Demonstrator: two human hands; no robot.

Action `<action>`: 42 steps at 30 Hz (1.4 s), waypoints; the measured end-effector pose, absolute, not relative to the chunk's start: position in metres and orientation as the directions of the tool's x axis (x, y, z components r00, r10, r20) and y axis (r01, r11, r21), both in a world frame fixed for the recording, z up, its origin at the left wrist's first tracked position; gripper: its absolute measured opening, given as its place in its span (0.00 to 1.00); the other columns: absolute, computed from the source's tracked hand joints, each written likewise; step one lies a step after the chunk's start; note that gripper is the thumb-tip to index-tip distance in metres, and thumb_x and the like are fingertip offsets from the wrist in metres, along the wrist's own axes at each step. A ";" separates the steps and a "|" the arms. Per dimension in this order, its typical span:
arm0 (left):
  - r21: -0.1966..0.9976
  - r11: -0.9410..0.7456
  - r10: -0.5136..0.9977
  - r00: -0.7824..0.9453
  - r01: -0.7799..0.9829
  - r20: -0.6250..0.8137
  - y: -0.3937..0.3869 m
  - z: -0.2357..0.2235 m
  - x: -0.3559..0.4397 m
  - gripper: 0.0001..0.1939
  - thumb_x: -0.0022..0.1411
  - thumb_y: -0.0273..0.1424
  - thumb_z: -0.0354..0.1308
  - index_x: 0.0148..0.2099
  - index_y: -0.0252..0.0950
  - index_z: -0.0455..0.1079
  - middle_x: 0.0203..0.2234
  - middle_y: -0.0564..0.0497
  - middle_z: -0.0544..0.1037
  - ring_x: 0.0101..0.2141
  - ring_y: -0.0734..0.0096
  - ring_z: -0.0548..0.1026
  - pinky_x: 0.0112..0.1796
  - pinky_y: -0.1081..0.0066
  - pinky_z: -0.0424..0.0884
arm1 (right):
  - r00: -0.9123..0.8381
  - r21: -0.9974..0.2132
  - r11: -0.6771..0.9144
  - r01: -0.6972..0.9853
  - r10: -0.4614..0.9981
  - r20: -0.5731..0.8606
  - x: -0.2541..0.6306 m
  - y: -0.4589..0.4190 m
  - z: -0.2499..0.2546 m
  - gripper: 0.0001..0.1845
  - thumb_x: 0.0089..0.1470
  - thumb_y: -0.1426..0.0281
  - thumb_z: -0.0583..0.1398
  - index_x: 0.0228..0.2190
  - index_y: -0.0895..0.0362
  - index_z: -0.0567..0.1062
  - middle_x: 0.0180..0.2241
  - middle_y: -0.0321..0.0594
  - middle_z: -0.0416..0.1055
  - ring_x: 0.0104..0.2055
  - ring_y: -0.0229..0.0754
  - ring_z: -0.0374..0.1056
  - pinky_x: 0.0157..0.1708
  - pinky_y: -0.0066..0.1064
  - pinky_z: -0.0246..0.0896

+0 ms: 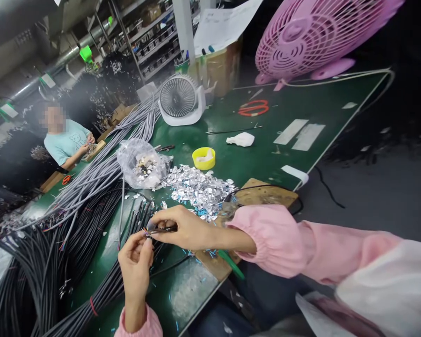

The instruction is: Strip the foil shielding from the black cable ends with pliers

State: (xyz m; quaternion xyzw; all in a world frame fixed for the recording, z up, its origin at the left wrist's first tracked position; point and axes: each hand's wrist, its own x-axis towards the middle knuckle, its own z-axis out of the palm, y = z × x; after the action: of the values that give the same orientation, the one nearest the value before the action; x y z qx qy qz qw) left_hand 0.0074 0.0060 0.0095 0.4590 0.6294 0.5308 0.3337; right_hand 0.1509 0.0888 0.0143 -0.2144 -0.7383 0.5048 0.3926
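My left hand (136, 257) pinches the end of a cable, where thin coloured wires (145, 230) show between thumb and fingertips. My right hand (182, 227) meets it from the right, closed around a small dark hand tool (166, 229) whose kind is mostly hidden by the fingers. The tool's tip is at the wire ends. Below and beside both hands lies a bundle of black cables (108, 290), tied with a red band (93, 306). Just beyond the hands is a heap of silver foil scraps (196, 187) mixed with blue bits.
On the green table (256, 159) are a clear plastic bag (140, 164) of scraps, a yellow ring-shaped dish (203, 159), orange-handled scissors (253, 108), a white fan (180, 100) and a pink fan (301, 42). Grey cables (105, 159) stretch leftward. A co-worker (68, 140) sits across.
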 end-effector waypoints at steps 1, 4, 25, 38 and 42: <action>0.974 0.015 0.931 -0.359 0.226 0.069 0.006 0.010 0.007 0.18 0.49 0.41 0.61 0.36 0.32 0.73 0.16 0.56 0.65 0.15 0.81 0.60 0.16 0.77 0.56 | -0.603 -0.912 0.402 -0.082 0.708 0.367 0.151 0.089 0.014 0.11 0.47 0.67 0.59 0.30 0.62 0.76 0.21 0.35 0.69 0.21 0.30 0.58 0.23 0.22 0.53; 0.972 0.011 0.929 -0.363 0.235 0.077 0.006 0.009 0.007 0.17 0.48 0.41 0.61 0.35 0.32 0.73 0.16 0.55 0.66 0.15 0.80 0.60 0.16 0.77 0.57 | -0.603 -0.911 0.405 -0.075 0.709 0.365 0.150 0.089 0.013 0.11 0.47 0.68 0.59 0.30 0.63 0.76 0.20 0.35 0.69 0.21 0.30 0.58 0.22 0.22 0.53; 0.715 -0.170 0.889 -0.208 0.678 0.408 0.007 0.016 0.016 0.13 0.55 0.34 0.54 0.38 0.32 0.75 0.20 0.51 0.73 0.19 0.75 0.68 0.19 0.77 0.64 | -0.578 -0.777 0.629 0.019 0.641 0.505 0.151 0.090 0.008 0.05 0.38 0.80 0.61 0.22 0.61 0.75 0.20 0.33 0.69 0.20 0.30 0.59 0.22 0.21 0.51; 0.605 -0.211 0.873 -0.131 0.768 0.471 0.004 0.013 0.020 0.14 0.60 0.29 0.49 0.42 0.38 0.75 0.21 0.50 0.70 0.22 0.71 0.66 0.24 0.74 0.62 | -0.542 -0.731 0.681 0.027 0.625 0.562 0.152 0.090 0.007 0.02 0.38 0.78 0.60 0.19 0.60 0.73 0.17 0.33 0.66 0.19 0.30 0.58 0.20 0.22 0.50; 0.681 -0.171 0.898 -0.172 0.712 0.405 0.003 0.016 0.019 0.13 0.60 0.31 0.49 0.37 0.37 0.75 0.20 0.51 0.68 0.21 0.73 0.64 0.23 0.74 0.59 | -0.450 -0.796 0.603 -0.050 0.698 0.557 0.153 0.088 0.012 0.03 0.41 0.76 0.59 0.20 0.61 0.73 0.17 0.32 0.67 0.19 0.30 0.58 0.21 0.21 0.52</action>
State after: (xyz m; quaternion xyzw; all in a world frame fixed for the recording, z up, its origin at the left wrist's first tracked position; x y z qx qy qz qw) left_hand 0.0189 0.0029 0.0156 0.6342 0.6345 0.4283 0.1087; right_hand 0.1534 0.0882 0.0122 -0.2143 -0.7564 0.3909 0.4787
